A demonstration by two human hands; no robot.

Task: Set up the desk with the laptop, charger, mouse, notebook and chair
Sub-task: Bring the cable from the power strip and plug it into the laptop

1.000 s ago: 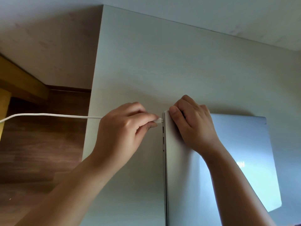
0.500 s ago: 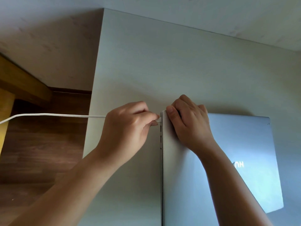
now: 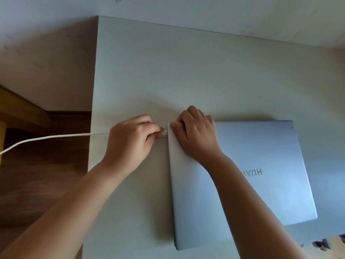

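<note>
Left grip (image 3: pixel 130 141) pinches the white charger plug (image 3: pixel 165 133) at the shut silver laptop's (image 3: pixel 242 184) left edge on the pale desk (image 3: pixel 149 71); right grip (image 3: pixel 196 133) curls over the laptop's corner. Plugging in; next, push straight.

Pale wall (image 3: pixel 205 8) behind; brown wood-plank floor (image 3: pixel 37 184) at left, with a light wooden furniture piece (image 3: pixel 20 111) near the left edge.

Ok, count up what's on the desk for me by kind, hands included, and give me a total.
Laptops: 1, the closed silver laptop.
Charger cables: 1, the white charger cable, its plug at the laptop's left edge.
Hands: 2, left hand pinching the plug, right hand holding the laptop's corner.
Total: 4.
</note>
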